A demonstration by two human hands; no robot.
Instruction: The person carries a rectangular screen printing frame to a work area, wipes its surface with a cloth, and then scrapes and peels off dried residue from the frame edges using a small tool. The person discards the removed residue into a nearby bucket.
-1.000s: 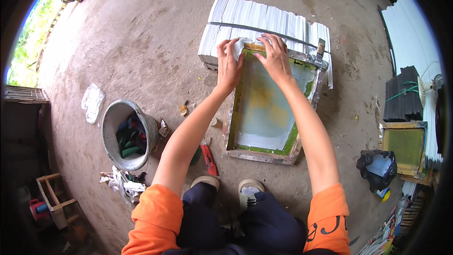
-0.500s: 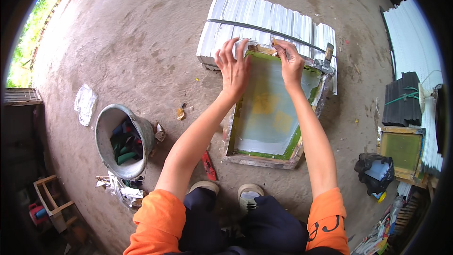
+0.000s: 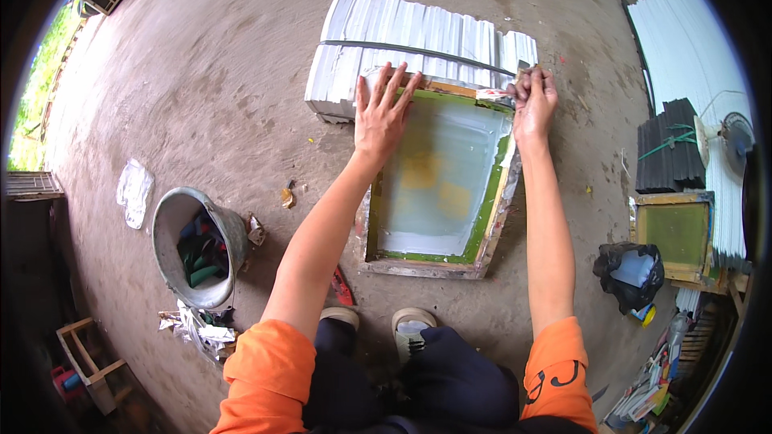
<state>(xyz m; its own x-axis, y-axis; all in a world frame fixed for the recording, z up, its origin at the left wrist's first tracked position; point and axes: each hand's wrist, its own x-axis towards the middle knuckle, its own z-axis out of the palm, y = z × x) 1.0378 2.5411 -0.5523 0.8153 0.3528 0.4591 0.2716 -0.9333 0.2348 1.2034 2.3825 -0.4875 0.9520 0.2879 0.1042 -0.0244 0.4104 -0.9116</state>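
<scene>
A wooden-framed silk screen [image 3: 438, 169] with a green border leans its far end on a strapped bundle of white ribbed sheets [image 3: 402, 24]. My left hand [image 3: 382, 120] rests with fingers spread over the frame's far left corner, fingertips reaching the bundle. At the far right corner, my right hand [image 3: 535, 104] is closed, thumb and fingers pinched together. A crumpled whitish strip with red marks [image 3: 492, 95], which looks like tape, runs from the frame's far rail into those fingers. Whatever lies deeper in that grip is hidden.
A grey bucket [image 3: 197, 293] with dark cloths stands at left, white scraps [image 3: 201, 328] below it. A red tool [image 3: 342, 285] lies near my feet. At right are a black bag [image 3: 631, 289], another screen [image 3: 674, 229], dark stacked sheets [image 3: 669, 149] and white sheets [image 3: 691, 48].
My right hand has moved right along the far rail to the corner, drawing the strip with it. The left hand has flattened onto the far left corner. The whole view has shifted slightly.
</scene>
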